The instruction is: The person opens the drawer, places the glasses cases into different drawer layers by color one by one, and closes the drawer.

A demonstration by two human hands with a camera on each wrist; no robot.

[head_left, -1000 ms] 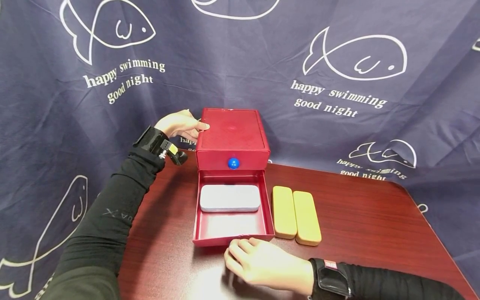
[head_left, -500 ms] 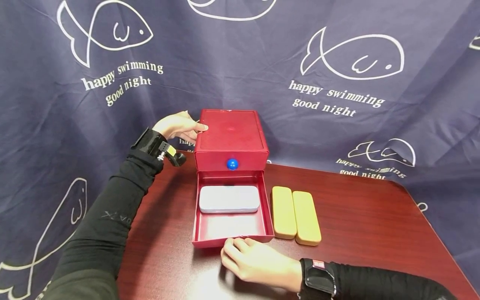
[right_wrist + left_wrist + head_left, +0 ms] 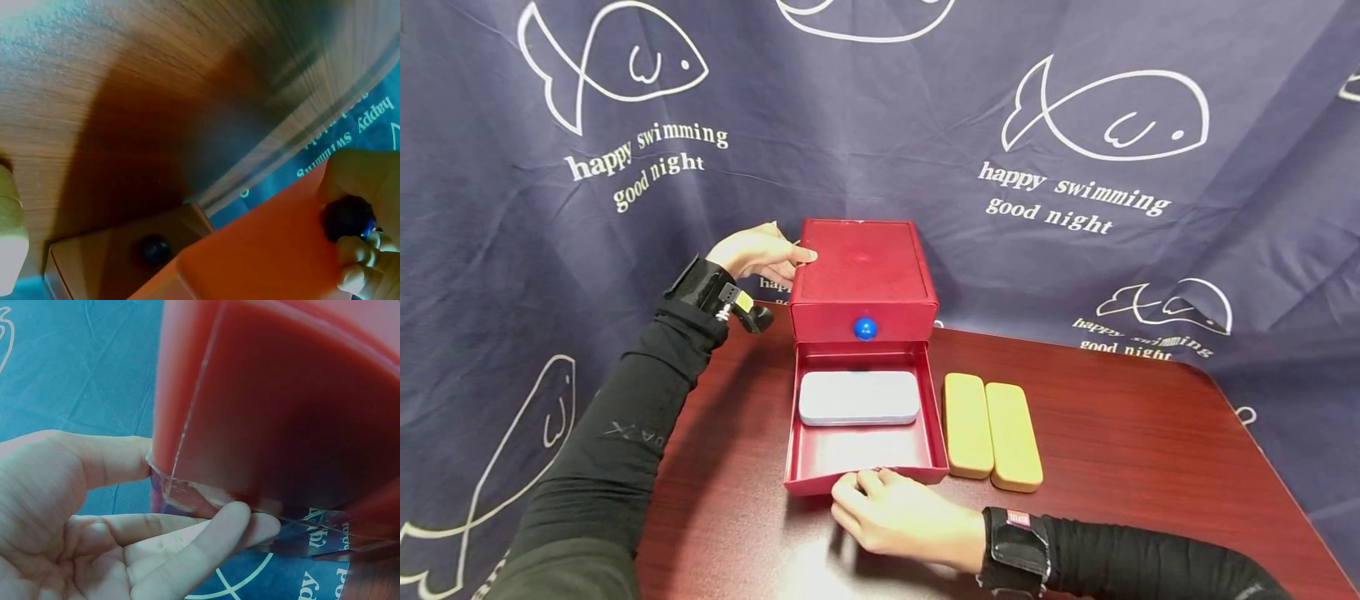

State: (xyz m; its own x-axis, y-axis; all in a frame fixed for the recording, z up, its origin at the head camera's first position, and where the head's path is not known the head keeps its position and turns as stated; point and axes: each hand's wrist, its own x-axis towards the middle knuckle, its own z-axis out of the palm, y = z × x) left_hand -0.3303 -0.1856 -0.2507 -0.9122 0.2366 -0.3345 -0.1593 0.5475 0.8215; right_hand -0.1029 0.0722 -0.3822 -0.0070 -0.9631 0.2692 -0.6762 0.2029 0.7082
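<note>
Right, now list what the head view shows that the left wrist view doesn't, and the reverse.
Only the head view: the white case inside the open drawer, the two yellow cases beside it, the blue knob above it, and the right hand at its front.

Only the left wrist view: the palm side of the left hand, and a clear film along the box's edge.

Both: the left hand at the red box, with the printed cloth behind.
</note>
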